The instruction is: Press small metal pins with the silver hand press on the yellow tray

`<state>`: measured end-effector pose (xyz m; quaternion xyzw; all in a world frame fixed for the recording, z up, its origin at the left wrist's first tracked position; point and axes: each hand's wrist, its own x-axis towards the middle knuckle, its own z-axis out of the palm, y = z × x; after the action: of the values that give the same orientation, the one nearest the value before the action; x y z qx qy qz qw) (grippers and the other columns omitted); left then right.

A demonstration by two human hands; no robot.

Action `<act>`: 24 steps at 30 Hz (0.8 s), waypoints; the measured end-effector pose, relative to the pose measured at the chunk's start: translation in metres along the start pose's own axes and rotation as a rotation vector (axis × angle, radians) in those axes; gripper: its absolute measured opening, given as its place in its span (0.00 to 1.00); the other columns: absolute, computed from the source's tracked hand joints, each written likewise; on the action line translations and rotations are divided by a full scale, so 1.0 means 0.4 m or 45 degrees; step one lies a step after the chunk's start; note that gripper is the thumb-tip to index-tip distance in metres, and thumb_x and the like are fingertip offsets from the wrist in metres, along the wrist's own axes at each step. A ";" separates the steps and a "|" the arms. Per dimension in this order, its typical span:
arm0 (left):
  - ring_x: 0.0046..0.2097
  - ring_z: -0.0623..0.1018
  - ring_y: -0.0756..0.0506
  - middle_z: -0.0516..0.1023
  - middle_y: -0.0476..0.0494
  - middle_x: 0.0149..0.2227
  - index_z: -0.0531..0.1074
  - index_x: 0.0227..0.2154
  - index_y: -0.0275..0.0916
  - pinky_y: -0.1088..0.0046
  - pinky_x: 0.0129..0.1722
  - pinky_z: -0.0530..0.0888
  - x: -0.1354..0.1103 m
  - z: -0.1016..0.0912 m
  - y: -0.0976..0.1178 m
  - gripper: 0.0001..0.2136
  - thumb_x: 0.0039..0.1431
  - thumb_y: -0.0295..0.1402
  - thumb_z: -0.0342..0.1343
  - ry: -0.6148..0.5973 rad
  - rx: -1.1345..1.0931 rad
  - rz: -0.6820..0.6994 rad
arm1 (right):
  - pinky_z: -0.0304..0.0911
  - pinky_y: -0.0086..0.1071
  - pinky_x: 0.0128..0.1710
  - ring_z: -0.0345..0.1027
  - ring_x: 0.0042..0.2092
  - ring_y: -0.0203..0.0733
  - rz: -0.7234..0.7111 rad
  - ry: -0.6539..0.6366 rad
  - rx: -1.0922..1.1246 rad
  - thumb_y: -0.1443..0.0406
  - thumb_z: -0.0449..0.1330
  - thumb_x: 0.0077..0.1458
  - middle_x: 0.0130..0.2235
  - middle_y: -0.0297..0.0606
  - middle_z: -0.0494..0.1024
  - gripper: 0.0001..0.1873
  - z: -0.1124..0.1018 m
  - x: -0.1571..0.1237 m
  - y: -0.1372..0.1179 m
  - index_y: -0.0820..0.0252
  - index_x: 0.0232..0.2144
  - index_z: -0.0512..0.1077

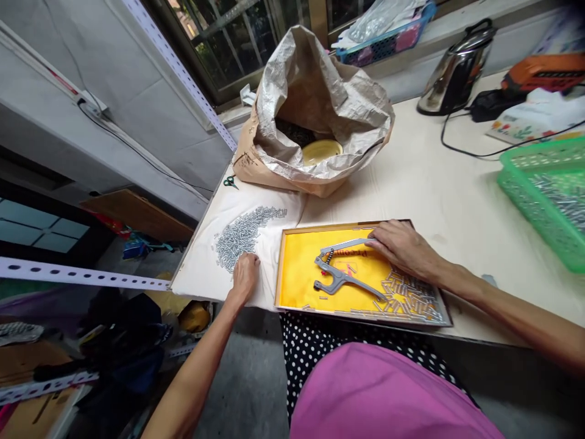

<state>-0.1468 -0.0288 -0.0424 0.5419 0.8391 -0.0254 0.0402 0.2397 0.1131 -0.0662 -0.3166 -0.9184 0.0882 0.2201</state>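
Note:
My left hand (pixel 246 272) rests at the near edge of a heap of small metal pins (pixel 242 236) on the white cloth. Its fingers are curled together, and whatever they pinch is too small to make out. In the shallow tray (pixel 280 268), lined in yellow, lie grey snap pliers (pixel 340 277) with their jaws pointing left and handles spread. My right hand (pixel 402 247) grips the end of the upper handle. Several more metal pieces (pixel 414 299), shaped like short tubes, are scattered in the tray's near right corner, below my right wrist.
Behind the tray stands an open woven sack (pixel 292 177) with a yellow bowl (pixel 322 151) inside. Small scissors (pixel 231 182) lie by the table's left edge. At right are a green basket (pixel 525 201) of metal pieces, a kettle (pixel 457 73) and a black cord (pixel 470 152).

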 end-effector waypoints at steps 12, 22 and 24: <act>0.32 0.79 0.45 0.82 0.43 0.34 0.79 0.37 0.36 0.71 0.33 0.76 -0.114 -0.053 0.189 0.15 0.53 0.42 0.61 -0.154 -1.190 0.043 | 0.50 0.38 0.40 0.60 0.38 0.46 -0.112 0.086 -0.186 0.57 0.45 0.70 0.34 0.42 0.75 0.21 -0.055 0.017 -0.039 0.59 0.32 0.71; 0.33 0.80 0.46 0.82 0.43 0.31 0.80 0.28 0.36 0.73 0.34 0.74 -0.117 -0.009 0.287 0.05 0.53 0.32 0.62 -0.289 -1.062 0.167 | 0.47 0.38 0.40 0.59 0.38 0.45 -0.164 0.109 -0.276 0.57 0.47 0.70 0.34 0.42 0.75 0.20 -0.065 0.026 -0.043 0.60 0.33 0.72; 0.33 0.80 0.46 0.82 0.43 0.31 0.80 0.28 0.36 0.72 0.35 0.74 -0.116 -0.011 0.289 0.04 0.54 0.31 0.62 -0.305 -0.989 0.175 | 0.47 0.38 0.40 0.59 0.38 0.45 -0.161 0.110 -0.277 0.57 0.47 0.70 0.33 0.42 0.75 0.21 -0.064 0.024 -0.040 0.60 0.33 0.72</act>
<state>-0.0229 -0.0229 -0.0336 0.5343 0.7377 0.2331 0.3406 0.2358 0.1071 -0.0353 -0.2836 -0.9304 -0.0396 0.2290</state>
